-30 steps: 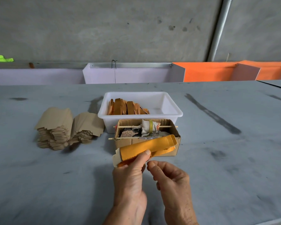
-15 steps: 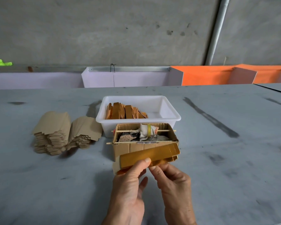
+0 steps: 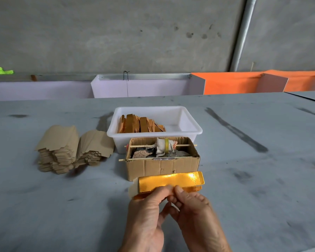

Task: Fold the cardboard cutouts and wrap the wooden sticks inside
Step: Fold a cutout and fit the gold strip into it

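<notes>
A gold-foil cardboard cutout [image 3: 168,181], partly folded into a long flat sleeve, is held level in front of me over the grey table [image 3: 62,206]. My left hand [image 3: 147,215] pinches its near edge at the middle with thumb on top. My right hand [image 3: 195,213] pinches the same edge just to the right. Two stacks of flat brown cardboard cutouts [image 3: 69,148] lie at the left. Wooden sticks [image 3: 140,123] stand packed in a white plastic tub [image 3: 182,131].
A small open cardboard box [image 3: 162,166] with rags, a taped roll and two thin skewers across it sits between the tub and my hands. Lilac and orange panels [image 3: 235,82] line the far table edge below a concrete wall.
The gold cutout has been lowered and flattened toward level. My right hand moved in from below and took hold of its near edge beside my left thumb.
</notes>
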The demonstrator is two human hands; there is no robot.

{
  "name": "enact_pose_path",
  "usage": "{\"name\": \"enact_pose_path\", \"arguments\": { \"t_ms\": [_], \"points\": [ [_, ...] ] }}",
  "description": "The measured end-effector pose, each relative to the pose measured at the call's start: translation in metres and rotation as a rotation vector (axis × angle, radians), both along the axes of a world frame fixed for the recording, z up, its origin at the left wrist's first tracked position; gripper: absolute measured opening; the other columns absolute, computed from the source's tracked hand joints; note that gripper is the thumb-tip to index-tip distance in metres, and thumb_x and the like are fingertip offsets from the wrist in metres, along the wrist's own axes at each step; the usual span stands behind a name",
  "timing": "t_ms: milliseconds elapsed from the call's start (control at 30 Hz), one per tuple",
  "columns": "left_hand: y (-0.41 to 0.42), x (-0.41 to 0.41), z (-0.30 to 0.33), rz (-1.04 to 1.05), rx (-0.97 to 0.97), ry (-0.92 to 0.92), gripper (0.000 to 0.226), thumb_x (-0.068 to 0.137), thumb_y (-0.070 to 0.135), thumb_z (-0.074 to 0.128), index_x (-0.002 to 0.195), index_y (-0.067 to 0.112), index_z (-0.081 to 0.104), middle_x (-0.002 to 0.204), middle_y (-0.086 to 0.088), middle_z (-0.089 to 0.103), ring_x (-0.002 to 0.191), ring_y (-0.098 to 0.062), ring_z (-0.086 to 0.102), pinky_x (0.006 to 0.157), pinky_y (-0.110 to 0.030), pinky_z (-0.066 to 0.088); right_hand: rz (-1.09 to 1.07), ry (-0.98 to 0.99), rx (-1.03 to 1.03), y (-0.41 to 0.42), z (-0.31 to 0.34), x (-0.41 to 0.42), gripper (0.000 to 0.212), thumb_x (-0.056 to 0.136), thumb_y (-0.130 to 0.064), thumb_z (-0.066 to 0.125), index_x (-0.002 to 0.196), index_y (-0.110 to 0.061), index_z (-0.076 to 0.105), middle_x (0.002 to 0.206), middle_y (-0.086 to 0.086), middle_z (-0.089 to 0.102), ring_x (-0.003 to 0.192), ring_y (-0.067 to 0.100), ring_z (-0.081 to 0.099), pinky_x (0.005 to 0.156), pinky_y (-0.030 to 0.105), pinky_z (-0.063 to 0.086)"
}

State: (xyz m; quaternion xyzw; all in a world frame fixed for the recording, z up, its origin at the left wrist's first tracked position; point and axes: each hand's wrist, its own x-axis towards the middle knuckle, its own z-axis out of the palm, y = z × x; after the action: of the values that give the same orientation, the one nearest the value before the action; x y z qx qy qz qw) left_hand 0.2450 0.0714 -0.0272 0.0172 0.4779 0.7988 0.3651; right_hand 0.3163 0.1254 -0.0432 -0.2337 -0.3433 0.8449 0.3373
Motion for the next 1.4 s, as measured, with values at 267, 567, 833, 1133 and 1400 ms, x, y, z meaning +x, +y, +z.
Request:
{"name": "enact_pose_path", "arguments": {
  "t_ms": [267,567,833,1133,1400],
  "points": [
    [-0.001,0.001,-0.016,-0.021,-0.043,0.001,0.016,0.059,0.003,0.076,0.073,0.007,0.07,0.068,-0.007,0.07,0.071,-0.021,0.063,0.069,-0.036,0.051,-0.128,-0.188,-0.078,0.002,-0.004,-0.006,0.015,0.078,-0.013,0.066,0.067,-0.009,0.057,0.053,0.003,0.056,0.052,0.012,0.053,0.054,0.026,0.038],
    [0.011,-0.009,-0.017,0.096,-0.077,-0.025,0.017,0.072,-0.007,0.071,0.074,0.008,0.064,0.053,-0.002,0.064,0.052,-0.015,0.056,0.055,-0.025,0.049,-0.094,-0.19,-0.102,0.01,0.0,-0.013,0.015,0.08,-0.018,0.066,0.066,-0.014,0.069,0.063,0.004,0.063,0.06,0.013,0.057,0.064,0.028,0.04],
    [0.008,-0.019,-0.022,0.075,-0.152,0.224,0.017,0.075,-0.005,0.07,0.063,0.006,0.065,0.055,-0.008,0.057,0.052,-0.019,0.048,0.053,-0.027,0.043,-0.264,-0.438,0.146,0.027,0.003,-0.016,0.025,0.08,0.0,0.069,0.058,-0.005,0.057,0.046,0.002,0.051,0.048,0.013,0.042,0.056,0.026,0.034],
    [0.013,-0.027,-0.012,0.092,-0.191,0.276,0.014,0.074,-0.004,0.073,0.073,0.009,0.067,0.065,-0.008,0.063,0.06,-0.023,0.058,0.056,-0.029,0.05,-0.2,-0.482,0.294,0.034,0.022,-0.025,0.03,0.08,-0.002,0.069,0.054,-0.01,0.059,0.049,0.001,0.058,0.054,0.014,0.051,0.059,0.026,0.037],
    [0.018,-0.054,0.014,0.086,-0.2,0.352,0.011,0.082,0.001,0.067,0.074,0.008,0.069,0.071,-0.006,0.07,0.068,-0.021,0.064,0.051,-0.027,0.05,-0.155,-0.478,0.389,0.047,0.051,-0.052,0.009,0.083,-0.009,0.069,0.074,-0.01,0.069,0.065,0.002,0.07,0.065,0.014,0.062,0.06,0.027,0.042]
  ]
}}
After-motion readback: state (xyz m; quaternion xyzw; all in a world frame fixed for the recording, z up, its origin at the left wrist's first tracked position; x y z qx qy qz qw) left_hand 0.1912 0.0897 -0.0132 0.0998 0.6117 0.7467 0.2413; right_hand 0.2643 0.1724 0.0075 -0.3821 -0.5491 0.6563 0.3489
